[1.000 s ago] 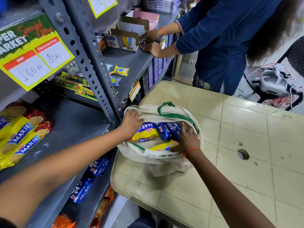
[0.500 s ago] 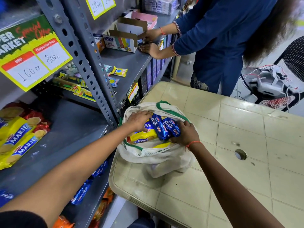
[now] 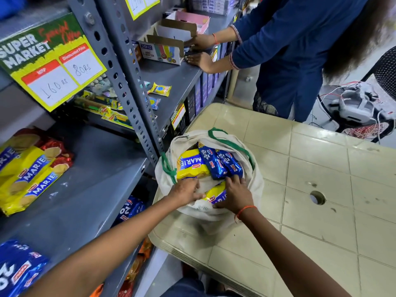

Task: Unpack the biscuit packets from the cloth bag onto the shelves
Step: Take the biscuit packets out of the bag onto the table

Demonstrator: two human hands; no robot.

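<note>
Reaching into the cream cloth bag with green handles [image 3: 252,189], I've got both hands down among the packets. The bag sits on the near-left corner of the pale beige plastic table [image 3: 321,211], right beside the grey metal shelf [image 3: 90,189]. My left hand [image 3: 186,192] and right hand [image 3: 234,194] are closing from either side on a yellow Marie packet [image 3: 216,195] low in the bag; fingers curled onto it, though whether it's properly gripped I can't tell.

Above it in the bag lies another yellow Marie biscuit packet [image 3: 191,166], and beside that two blue 20-20 packets [image 3: 220,162], touching each other. So at least four packets to go, I'd say, maybe more underneath.

On the shelf, a stack of yellow Marie packets [image 3: 27,174] already lies at the far left, with a blue 20-20 packet [image 3: 17,273] at the near edge. Roughly midway, by my reckoning.

Further along, another person in a blue top [image 3: 300,50] works at a cardboard display box [image 3: 160,50].
</note>
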